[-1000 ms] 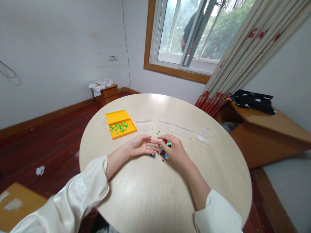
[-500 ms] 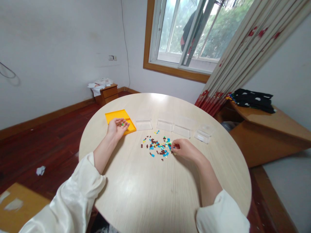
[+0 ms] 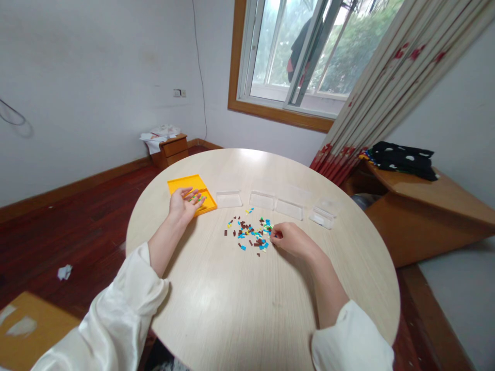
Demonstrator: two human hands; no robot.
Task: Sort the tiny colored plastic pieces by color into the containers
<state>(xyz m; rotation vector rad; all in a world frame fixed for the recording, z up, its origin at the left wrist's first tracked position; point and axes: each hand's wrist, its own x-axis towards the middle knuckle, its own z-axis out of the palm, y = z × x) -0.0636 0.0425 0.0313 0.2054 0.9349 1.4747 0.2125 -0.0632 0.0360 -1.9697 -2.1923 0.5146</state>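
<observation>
My left hand hovers palm up over the yellow tray, its fingers spread. Small green pieces show by these fingers; whether they rest on the fingers or in the tray I cannot tell. At the right edge of a loose pile of small building bricks, my right hand has its thumb and fingertips pinched together. Anything between those fingertips is too small or hidden to make out. The pile mixes brown, blue, yellow and green bricks on the round table.
Several clear plastic boxes stand in a row behind the pile, among them one box beside the tray and another at the right. A wooden cabinet stands past the table's right edge. A cardboard box sits at the lower left.
The fingers of my left hand have spread and tilted slightly, and more green shows among them. My right hand has shifted a little at the pile's edge, still pinched.
</observation>
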